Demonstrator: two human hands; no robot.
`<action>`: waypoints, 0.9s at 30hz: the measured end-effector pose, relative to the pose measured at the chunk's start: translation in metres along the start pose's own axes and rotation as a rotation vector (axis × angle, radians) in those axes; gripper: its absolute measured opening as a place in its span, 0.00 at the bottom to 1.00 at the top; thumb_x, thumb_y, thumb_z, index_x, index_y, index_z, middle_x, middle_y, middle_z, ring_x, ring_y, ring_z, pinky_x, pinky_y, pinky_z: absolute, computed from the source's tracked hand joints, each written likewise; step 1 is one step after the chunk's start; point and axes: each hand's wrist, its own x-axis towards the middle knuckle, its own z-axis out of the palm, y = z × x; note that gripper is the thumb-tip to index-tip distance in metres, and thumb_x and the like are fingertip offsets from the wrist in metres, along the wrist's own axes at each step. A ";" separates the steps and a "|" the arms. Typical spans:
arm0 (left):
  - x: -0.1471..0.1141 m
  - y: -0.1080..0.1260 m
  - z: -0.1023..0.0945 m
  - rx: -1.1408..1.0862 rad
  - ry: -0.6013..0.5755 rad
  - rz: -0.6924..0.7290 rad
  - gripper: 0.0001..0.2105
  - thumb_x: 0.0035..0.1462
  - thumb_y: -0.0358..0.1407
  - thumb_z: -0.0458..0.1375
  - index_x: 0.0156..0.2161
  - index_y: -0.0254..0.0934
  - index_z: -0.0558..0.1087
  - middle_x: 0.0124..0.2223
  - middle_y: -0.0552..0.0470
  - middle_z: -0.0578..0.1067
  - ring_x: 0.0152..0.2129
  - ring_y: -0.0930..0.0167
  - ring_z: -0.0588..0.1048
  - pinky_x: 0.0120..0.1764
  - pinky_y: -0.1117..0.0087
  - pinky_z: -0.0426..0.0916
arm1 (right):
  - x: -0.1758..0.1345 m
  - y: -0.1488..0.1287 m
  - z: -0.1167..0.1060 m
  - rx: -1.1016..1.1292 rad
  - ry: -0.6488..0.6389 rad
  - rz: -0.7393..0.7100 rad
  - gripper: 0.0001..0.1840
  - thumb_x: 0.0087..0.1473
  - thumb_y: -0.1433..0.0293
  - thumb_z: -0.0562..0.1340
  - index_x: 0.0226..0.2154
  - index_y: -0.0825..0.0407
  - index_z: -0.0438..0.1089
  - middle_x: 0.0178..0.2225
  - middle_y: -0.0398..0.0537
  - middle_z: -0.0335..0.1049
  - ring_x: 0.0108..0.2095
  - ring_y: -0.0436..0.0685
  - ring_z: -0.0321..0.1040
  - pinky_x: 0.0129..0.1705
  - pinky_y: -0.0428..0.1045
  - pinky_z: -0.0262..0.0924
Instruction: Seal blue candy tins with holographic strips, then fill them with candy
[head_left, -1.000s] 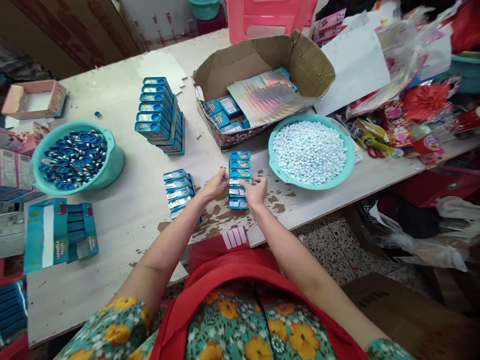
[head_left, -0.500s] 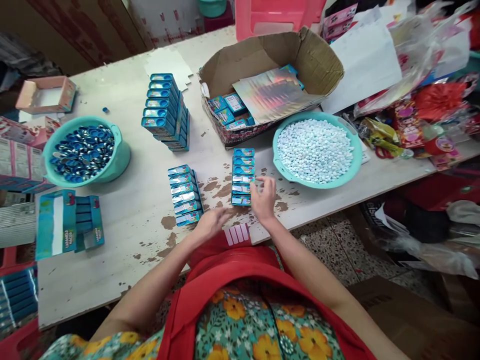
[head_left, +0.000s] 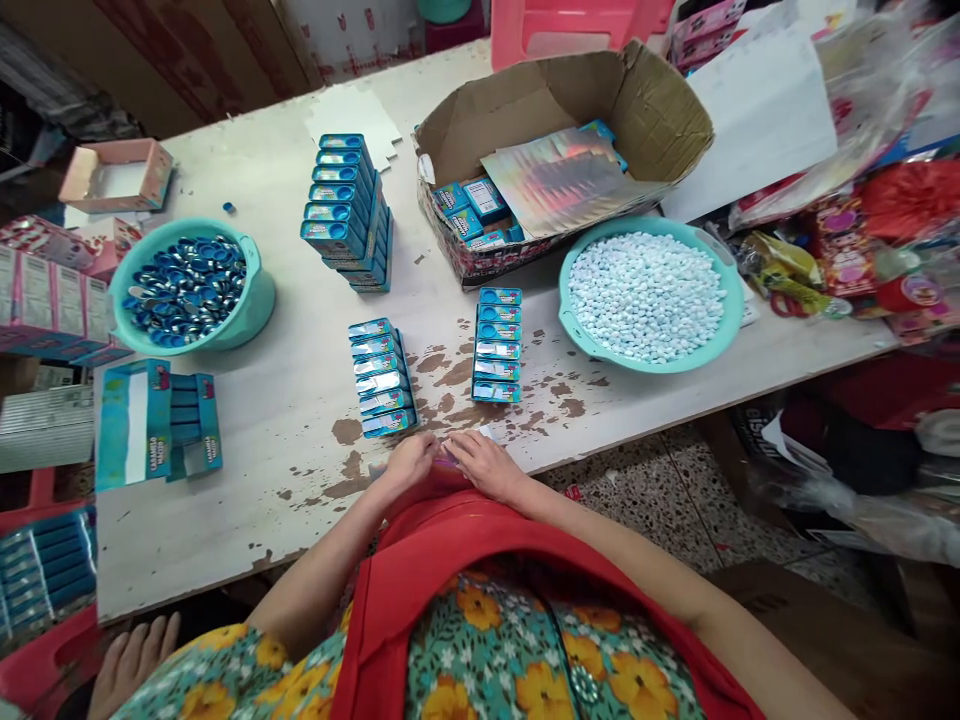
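A worn white table (head_left: 247,420) spread beneath everything, with a row of blue packs (head_left: 497,345) near its front edge. A second pack row (head_left: 382,378) stood left of that row, a bowl (head_left: 646,365) of white sweets to its right and a cardboard box (head_left: 517,95) beyond it, probably arranged for easy reach. On its near side, the left hand (head_left: 411,462) was curled and the right hand (head_left: 484,465) loosely bent; I could not tell whether either pinched anything. A purplish sheet (head_left: 445,464) lay between them, partly covered, at their fingertips.
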 end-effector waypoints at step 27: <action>0.083 0.085 -0.111 -0.476 0.057 0.347 0.11 0.57 0.36 0.50 0.44 0.35 0.64 0.19 0.60 0.65 0.17 0.76 0.64 0.24 0.76 0.57 | 0.077 0.063 -0.078 0.549 0.933 0.875 0.10 0.46 0.62 0.64 0.26 0.52 0.71 0.38 0.50 0.62 0.41 0.57 0.61 0.44 0.52 0.59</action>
